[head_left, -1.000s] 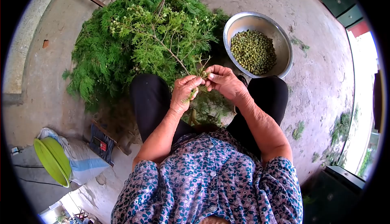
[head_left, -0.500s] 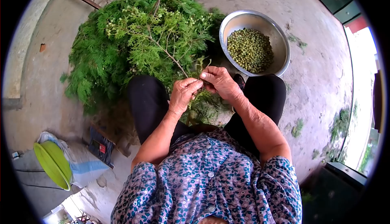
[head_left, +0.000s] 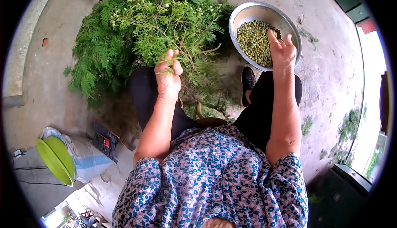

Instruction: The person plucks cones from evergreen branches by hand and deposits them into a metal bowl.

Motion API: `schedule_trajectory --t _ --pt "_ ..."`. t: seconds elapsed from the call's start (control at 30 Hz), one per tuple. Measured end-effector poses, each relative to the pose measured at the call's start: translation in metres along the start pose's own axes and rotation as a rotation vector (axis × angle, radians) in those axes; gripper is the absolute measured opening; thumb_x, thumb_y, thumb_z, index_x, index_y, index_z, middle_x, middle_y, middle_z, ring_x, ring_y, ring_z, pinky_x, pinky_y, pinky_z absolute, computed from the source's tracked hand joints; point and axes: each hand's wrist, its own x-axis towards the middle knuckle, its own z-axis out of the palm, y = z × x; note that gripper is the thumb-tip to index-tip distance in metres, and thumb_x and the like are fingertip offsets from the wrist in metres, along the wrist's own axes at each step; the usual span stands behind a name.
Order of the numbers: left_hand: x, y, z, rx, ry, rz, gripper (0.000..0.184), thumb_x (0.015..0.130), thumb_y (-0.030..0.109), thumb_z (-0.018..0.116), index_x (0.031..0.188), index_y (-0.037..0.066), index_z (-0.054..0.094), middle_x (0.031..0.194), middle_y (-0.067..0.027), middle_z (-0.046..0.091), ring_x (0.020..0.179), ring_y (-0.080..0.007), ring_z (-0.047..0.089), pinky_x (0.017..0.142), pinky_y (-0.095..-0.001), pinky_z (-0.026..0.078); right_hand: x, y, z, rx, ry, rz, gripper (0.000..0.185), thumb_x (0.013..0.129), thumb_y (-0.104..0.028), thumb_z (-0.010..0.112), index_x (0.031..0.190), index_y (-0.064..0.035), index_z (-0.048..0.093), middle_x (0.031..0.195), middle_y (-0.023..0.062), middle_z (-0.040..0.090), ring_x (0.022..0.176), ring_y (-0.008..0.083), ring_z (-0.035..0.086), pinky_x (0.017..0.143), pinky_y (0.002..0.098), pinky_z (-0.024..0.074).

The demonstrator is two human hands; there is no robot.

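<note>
Feathery green branches (head_left: 107, 46) heaped beside a metal bowl (head_left: 285, 19)
The bowl stands upright, partly filled with small, rounded yellowish-green cones (head_left: 251, 42); left of it, the bushy branches bear pale clusters (head_left: 117, 21).

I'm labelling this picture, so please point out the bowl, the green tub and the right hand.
Bowl (head_left: 266, 12): head view, bare inner wall.
Green tub (head_left: 55, 161): head view, its visible middle.
Right hand (head_left: 283, 55): head view, middle of the hand.

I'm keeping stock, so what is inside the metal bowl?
A heap of small round green pieces lies inside the metal bowl. The right hand hides part of its contents, and the bottom beneath the heap is covered, so I cannot see it.
</note>
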Motion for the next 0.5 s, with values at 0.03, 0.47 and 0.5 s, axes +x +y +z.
schedule_trajectory --t 0.03,0.47,0.5 --pt "0.005 0.001 -0.005 -0.048 0.003 0.007 0.014 0.081 0.017 0.059 0.088 0.005 0.057 0.057 0.0015 0.052 0.043 -0.0055 0.042 0.04 -0.0203 0.03 -0.004 -0.01 0.002 0.117 0.098 -0.019 0.064 0.088 -0.021 0.05 0.122 0.0187 0.013 0.115 0.0255 0.036 0.102 0.0395 0.048 0.091 0.0432 0.0446" --pt "0.035 0.06 0.005 -0.165 0.048 0.132 0.02 0.087 0.03 0.051 0.085 0.01 0.053 0.049 0.0045 0.04 0.041 -0.0087 0.034 0.043 -0.0233 0.029 -0.061 0.001 0.007 -0.412 -0.553 0.088 0.018 0.088 -0.013 0.049 0.089 0.0025 0.057 0.074 0.0111 0.06 0.066 0.0195 0.058 0.061 0.0277 0.0473" --pt "0.036 0.063 0.005 -0.183 0.05 0.13 0.02 0.087 0.031 0.05 0.084 0.011 0.053 0.049 0.0048 0.04 0.041 -0.009 0.034 0.043 -0.0235 0.03 -0.071 0.001 0.011 -0.586 -0.564 0.114 0.018 0.087 -0.014 0.051 0.086 0.0008 0.06 0.069 0.0092 0.06 0.059 0.0169 0.057 0.057 0.026 0.0453"
